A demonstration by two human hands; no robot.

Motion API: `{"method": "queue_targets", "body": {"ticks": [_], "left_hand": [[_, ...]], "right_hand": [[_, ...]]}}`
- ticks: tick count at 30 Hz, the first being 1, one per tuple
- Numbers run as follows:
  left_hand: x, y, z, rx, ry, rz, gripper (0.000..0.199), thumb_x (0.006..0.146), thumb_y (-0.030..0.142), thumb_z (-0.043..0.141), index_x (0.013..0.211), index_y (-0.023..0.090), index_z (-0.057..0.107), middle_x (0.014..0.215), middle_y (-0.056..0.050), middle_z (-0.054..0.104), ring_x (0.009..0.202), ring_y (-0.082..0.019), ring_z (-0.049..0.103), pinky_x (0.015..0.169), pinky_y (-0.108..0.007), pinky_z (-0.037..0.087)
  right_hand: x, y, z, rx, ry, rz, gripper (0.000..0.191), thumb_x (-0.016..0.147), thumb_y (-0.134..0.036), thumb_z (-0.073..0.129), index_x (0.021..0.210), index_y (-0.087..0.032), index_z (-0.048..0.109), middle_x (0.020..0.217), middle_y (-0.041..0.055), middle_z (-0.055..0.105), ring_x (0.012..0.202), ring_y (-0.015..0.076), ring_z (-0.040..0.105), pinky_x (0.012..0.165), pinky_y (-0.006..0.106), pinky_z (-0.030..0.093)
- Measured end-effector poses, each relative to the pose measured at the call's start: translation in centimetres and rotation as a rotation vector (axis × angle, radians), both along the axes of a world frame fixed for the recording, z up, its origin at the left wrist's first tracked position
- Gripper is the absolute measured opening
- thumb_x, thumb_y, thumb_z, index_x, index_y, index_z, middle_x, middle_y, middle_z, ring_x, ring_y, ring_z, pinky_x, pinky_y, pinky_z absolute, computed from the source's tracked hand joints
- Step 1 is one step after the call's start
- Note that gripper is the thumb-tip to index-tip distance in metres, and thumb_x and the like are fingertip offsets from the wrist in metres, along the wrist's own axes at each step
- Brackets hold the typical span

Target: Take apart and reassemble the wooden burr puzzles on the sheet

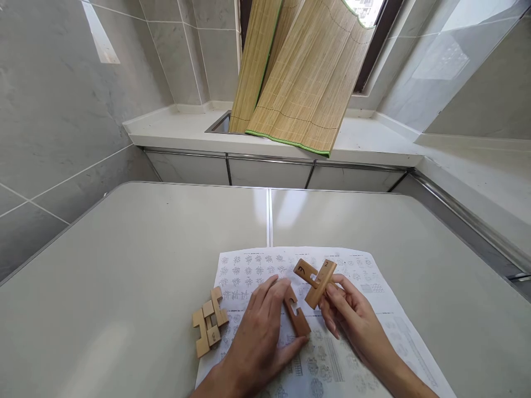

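Out left of the left hand's [263, 323] fingers, pale blocks [208, 321] sit clustered. Now its thumb and forefinger span the notched piece [299, 324], gripping end to end along its long axis; resting or lifted, hard to tell. Just right of those fingertips, the right hand [350, 307] pinches crossed blocks [321, 283].

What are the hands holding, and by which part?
Right hand: two crossed wooden pieces, by their right side. Left hand: a notched piece, apparently by its two ends.
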State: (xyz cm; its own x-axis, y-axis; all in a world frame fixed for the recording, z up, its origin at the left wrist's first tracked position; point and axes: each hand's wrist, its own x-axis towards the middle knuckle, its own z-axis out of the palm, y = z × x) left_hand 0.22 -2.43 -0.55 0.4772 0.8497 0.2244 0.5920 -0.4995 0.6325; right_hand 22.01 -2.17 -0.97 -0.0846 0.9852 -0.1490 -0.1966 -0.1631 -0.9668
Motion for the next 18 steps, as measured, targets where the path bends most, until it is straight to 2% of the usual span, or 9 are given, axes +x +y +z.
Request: {"method": "queue_targets", "body": {"ticks": [3,5,10,13,18], "left_hand": [[-0.1,-0.1,0.4,0.017,-0.027,-0.006,0.099,0.076,0.013,0.085,0.156,0.029,0.028,0.150,-0.014,0.057,0.144,-0.038,0.051,0.117,-0.060,0.049],[-0.3,-0.2,0.9,0.019,-0.070,0.014,0.095,0.078,0.016,0.084,0.155,0.029,0.030,0.148,-0.015,0.058,0.140,-0.037,0.055,0.114,-0.059,0.052],[-1.4,-0.1,1.9,-0.019,-0.226,0.178,0.091,0.080,0.031,0.086,0.154,0.030,0.032,0.146,-0.015,0.058,0.132,-0.037,0.061,0.109,-0.057,0.054],[-1.9,0.1,2.2,-0.018,-0.346,0.224,0.091,0.077,0.033,0.086,0.153,0.032,0.036,0.147,-0.012,0.058,0.127,-0.036,0.063,0.109,-0.057,0.053],[-2.2,0.4,2.3,-0.067,-0.532,0.192,0.085,0.081,0.039,0.084,0.153,0.034,0.040,0.149,-0.010,0.057,0.134,-0.035,0.058,0.114,-0.054,0.048]], "right_hand": [[-0.1,-0.1,0.3,0.036,-0.095,-0.019,0.035,0.104,-0.057,0.060,0.104,-0.022,0.064,0.059,-0.0053,0.056,0.047,0.0109,0.046,0.052,0.025,0.045],[-0.1,-0.1,0.4,0.058,-0.172,-0.044,0.036,0.104,-0.057,0.059,0.103,-0.022,0.064,0.059,-0.0049,0.056,0.048,0.0123,0.045,0.054,0.027,0.044],[-0.1,-0.1,0.3,0.088,-0.261,-0.056,0.036,0.106,-0.057,0.056,0.104,-0.022,0.064,0.061,-0.0044,0.056,0.050,0.0129,0.042,0.056,0.028,0.041],[-0.2,-0.1,0.3,0.098,-0.260,-0.020,0.036,0.106,-0.057,0.054,0.103,-0.022,0.063,0.063,-0.0042,0.056,0.050,0.0129,0.042,0.055,0.028,0.040],[-0.4,-0.5,0.6,0.147,-0.270,0.115,0.033,0.108,-0.054,0.053,0.102,-0.022,0.062,0.068,-0.0025,0.058,0.054,0.0137,0.047,0.057,0.028,0.041]]}}
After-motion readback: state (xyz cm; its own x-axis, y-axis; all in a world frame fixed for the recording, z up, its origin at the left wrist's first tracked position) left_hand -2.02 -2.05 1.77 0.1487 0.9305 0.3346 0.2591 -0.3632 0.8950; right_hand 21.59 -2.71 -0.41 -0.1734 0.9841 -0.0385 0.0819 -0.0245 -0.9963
